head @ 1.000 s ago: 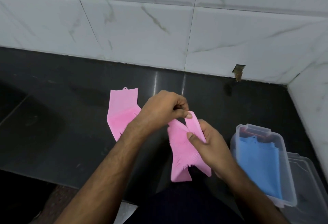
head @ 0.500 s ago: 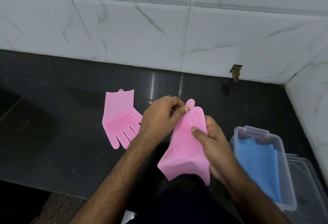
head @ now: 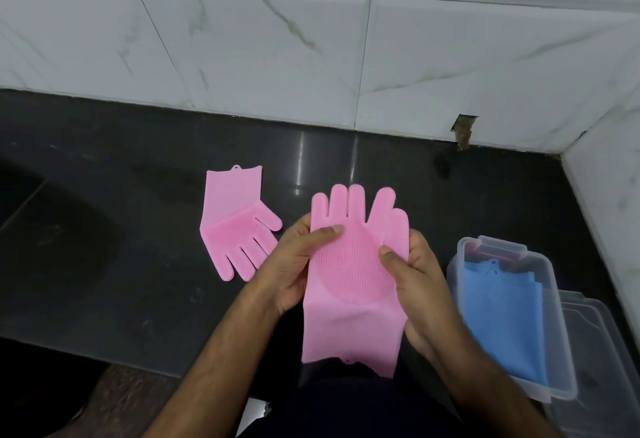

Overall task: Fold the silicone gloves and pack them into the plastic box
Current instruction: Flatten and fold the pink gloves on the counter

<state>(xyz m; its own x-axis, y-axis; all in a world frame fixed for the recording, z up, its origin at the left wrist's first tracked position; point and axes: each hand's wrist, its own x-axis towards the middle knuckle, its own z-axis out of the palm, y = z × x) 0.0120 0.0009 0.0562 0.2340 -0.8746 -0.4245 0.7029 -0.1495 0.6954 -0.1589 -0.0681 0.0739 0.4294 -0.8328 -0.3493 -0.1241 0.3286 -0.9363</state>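
I hold a pink silicone glove [head: 353, 274] spread flat in the air, bristled palm up, fingers pointing away from me. My left hand [head: 298, 264] grips its left edge with the thumb on the palm. My right hand [head: 415, 278] grips its right edge, thumb on the bristles. A second pink glove [head: 239, 229] lies folded on the black counter to the left. The clear plastic box [head: 554, 309] stands at the right with blue gloves [head: 509, 316] inside.
The box's clear lid [head: 602, 361] lies just right of the box, near the side wall. White marble tiles [head: 311, 56] back the black counter [head: 104, 229]. The counter's front edge runs below my forearms.
The glove in my hands was bunched and doubled over; now it is unfolded and held flat with all its fingers fanned out. Both hands shifted to its side edges.
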